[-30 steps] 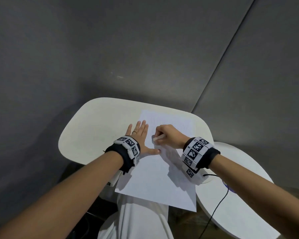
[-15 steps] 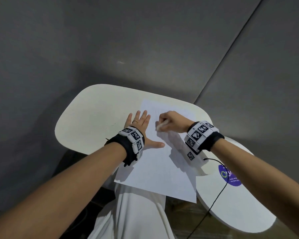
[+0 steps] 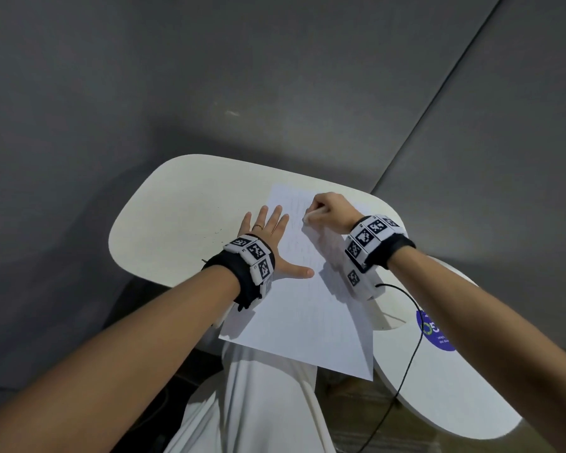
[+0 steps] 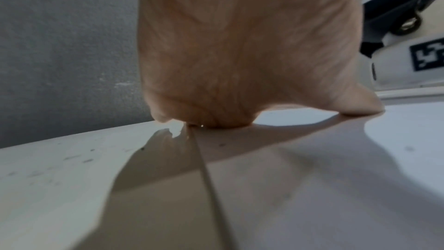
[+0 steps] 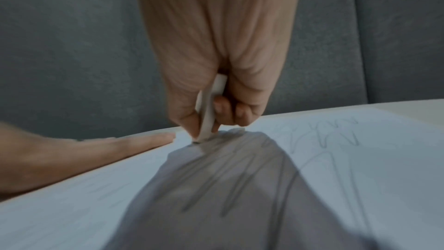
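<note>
Pinching eraser (image 5: 208,109), right hand (image 3: 330,210); left hand (image 3: 268,243) flat.

A sheet (image 3: 294,305) is laid on the surface (image 3: 177,217), towards its right side, with the near end carried out past the surface's near edge. The left hand (image 3: 268,237) is spread across the sheet's left edge, partly on the sheet and partly on the surface. To its right, at the sheet's far end, an eraser (image 5: 206,113) is set end-down on the sheet by the right hand (image 3: 330,209), just beside the left fingertips. A second surface (image 3: 455,397) is placed lower, to the right and nearer, partly under the first. A sticker (image 3: 433,331) and a cable (image 3: 409,354) are seen on it. A wall (image 3: 275,76) is set behind.
</note>
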`<action>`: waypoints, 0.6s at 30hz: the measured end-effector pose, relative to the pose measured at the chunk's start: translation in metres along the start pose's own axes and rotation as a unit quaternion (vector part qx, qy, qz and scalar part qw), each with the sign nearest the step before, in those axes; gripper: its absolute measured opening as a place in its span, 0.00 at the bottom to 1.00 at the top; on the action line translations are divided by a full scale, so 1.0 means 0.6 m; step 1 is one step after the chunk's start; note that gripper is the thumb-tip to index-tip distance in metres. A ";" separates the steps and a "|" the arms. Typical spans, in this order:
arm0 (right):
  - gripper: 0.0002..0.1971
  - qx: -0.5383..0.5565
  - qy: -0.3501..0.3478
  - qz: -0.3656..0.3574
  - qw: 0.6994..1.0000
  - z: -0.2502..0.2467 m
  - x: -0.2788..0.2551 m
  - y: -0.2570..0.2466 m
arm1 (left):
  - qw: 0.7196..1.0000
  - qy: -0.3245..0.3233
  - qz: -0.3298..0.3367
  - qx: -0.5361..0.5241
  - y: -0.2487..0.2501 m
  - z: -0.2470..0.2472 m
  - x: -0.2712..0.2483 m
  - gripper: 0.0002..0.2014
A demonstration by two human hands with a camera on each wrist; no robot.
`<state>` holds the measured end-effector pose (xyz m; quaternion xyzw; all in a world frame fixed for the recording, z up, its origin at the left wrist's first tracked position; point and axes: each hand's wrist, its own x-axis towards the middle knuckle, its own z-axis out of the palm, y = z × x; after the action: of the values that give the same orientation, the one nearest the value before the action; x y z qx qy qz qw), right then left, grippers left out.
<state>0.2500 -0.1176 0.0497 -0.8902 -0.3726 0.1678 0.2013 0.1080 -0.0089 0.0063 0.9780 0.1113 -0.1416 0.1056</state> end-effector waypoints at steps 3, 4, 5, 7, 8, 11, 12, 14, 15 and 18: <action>0.13 -0.012 -0.039 -0.010 0.999 0.005 -0.022 -0.004 | 1.000 0.004 -0.002 -0.005 -0.001 0.002 0.001 0.63; 0.12 -0.009 -0.078 -0.012 0.997 0.007 -0.036 -0.005 | 1.000 0.006 -0.001 -0.008 -0.002 0.004 0.001 0.64; 0.10 -0.004 -0.116 -0.015 0.993 0.008 -0.049 -0.005 | 1.000 0.010 0.001 -0.007 -0.002 0.005 0.002 0.64; 0.06 0.010 -0.149 -0.017 0.989 0.008 -0.056 -0.004 | 1.000 0.010 0.006 -0.002 -0.003 0.005 0.002 0.64; 0.05 0.016 -0.134 -0.014 0.991 0.006 -0.049 -0.005 | 1.000 0.008 0.008 -0.001 -0.003 0.005 0.002 0.63; 0.03 0.017 -0.030 0.012 0.999 0.000 -0.007 -0.011 | 1.000 0.001 0.012 0.001 -0.003 0.000 0.000 0.63; 0.04 0.016 -0.005 0.015 1.000 0.001 -0.001 -0.016 | 1.000 0.000 0.012 -0.002 -0.003 -0.001 -0.001 0.64; 0.05 -0.001 -0.011 0.001 1.000 0.005 -0.008 -0.022 | 1.000 0.002 0.011 -0.006 -0.004 0.001 0.000 0.64; 0.05 -0.010 -0.044 -0.010 0.999 0.008 -0.022 -0.025 | 1.000 0.003 0.010 -0.009 -0.003 0.002 0.001 0.65; 0.08 -0.001 -0.158 -0.031 0.987 0.015 -0.055 -0.028 | 1.000 0.008 0.004 -0.005 -0.003 0.006 0.002 0.67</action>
<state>0.2140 -0.1289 0.0547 -0.8408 -0.4274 0.2992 0.1441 0.1076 -0.0078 0.0019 0.9790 0.1088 -0.1327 0.1098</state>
